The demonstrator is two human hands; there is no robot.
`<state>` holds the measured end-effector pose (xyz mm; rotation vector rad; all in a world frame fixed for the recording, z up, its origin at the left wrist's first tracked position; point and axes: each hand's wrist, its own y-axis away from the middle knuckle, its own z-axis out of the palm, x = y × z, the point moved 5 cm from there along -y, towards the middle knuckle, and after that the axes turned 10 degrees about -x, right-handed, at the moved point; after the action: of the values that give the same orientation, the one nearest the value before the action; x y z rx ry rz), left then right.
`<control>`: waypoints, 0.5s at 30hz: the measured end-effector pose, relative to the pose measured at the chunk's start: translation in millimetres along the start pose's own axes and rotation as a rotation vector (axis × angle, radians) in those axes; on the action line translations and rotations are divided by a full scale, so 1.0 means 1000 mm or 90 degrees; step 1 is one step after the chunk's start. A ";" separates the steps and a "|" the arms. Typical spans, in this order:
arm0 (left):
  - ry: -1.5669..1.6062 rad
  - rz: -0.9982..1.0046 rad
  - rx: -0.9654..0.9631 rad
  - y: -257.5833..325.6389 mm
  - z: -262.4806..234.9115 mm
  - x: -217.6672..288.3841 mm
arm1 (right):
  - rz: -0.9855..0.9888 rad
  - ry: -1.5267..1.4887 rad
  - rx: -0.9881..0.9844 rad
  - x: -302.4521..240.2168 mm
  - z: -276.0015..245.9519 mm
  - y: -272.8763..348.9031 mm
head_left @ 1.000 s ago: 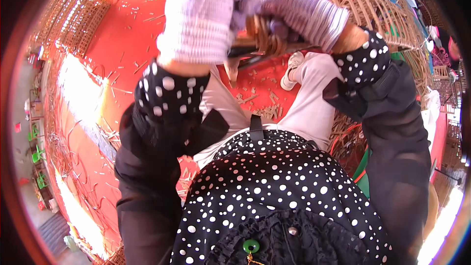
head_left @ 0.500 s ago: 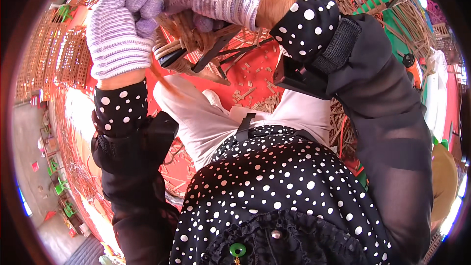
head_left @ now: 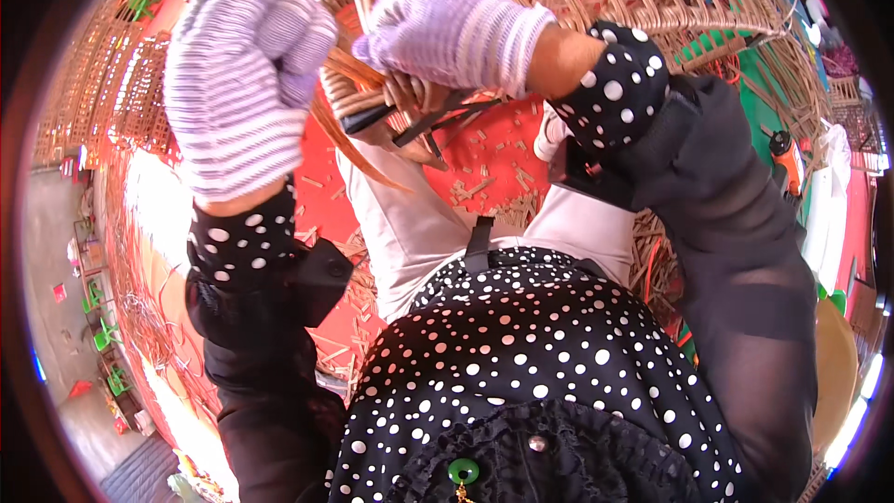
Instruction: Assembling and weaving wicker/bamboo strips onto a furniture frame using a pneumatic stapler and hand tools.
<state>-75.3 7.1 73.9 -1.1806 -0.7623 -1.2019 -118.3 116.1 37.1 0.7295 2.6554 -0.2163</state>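
Note:
Striped purple-and-white knit gloves cover both hands. My left hand (head_left: 244, 74) is closed at the upper left, and a brown rattan strip (head_left: 365, 156) comes out beside its fingers, its tail hanging down over my leg. To its right, my right hand (head_left: 447, 33) is closed over the wrapped joint of a wicker frame (head_left: 358, 98), its fingertips turned toward the left hand. Dark bars (head_left: 438, 123) stick out under that joint. The glove hides exactly what the right fingers press on.
A large woven rattan piece (head_left: 633, 14) fills the far side. Cut rattan bits (head_left: 480, 186) are strewn over the red floor (head_left: 498, 144) between my legs. More wicker stands at left (head_left: 102, 102). An orange-and-black tool (head_left: 788, 163) and a white bag (head_left: 832, 163) are at the right.
Both hands have come lower in view, the right one also shifting right, so the gap between them has widened. The rattan strip now shows clearly beside the left hand.

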 end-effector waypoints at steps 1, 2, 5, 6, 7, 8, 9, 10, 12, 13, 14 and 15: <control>-0.014 -0.012 -0.001 0.000 -0.001 -0.001 | -0.032 0.030 0.033 0.001 0.005 -0.001; -0.005 -0.020 -0.001 0.001 -0.001 -0.003 | -0.089 0.059 0.044 0.002 0.012 0.000; 0.021 -0.019 -0.026 0.015 0.001 -0.005 | -0.043 -0.067 0.047 0.007 0.007 0.013; 0.007 -0.025 0.028 0.027 -0.007 -0.004 | -0.006 -0.102 -0.012 -0.002 0.013 0.010; 0.004 -0.032 0.067 0.034 -0.008 -0.004 | -0.030 -0.068 0.038 -0.009 0.009 0.018; 0.012 -0.030 0.040 0.039 -0.012 -0.005 | -0.066 -0.053 0.074 -0.020 0.010 0.025; 0.014 -0.025 0.024 0.042 -0.003 -0.004 | -0.089 -0.033 0.114 -0.026 0.008 0.035; 0.011 -0.033 0.040 0.046 0.003 -0.006 | -0.106 0.011 0.107 -0.028 0.014 0.038; 0.013 -0.040 0.057 0.056 0.013 -0.010 | -0.098 0.077 0.151 -0.024 0.020 0.042; 0.083 -0.044 0.043 0.066 0.015 -0.015 | -0.102 0.136 0.197 -0.027 0.019 0.043; 0.052 -0.039 0.049 0.078 0.023 -0.016 | -0.078 0.135 0.207 -0.027 0.019 0.041; 0.034 -0.078 -0.006 0.089 0.023 -0.031 | -0.080 0.139 0.200 -0.024 0.024 0.041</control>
<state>6.2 33.1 27.3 -1.1190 -0.7986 -1.3336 -70.5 134.2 23.1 0.7159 2.9146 -0.6332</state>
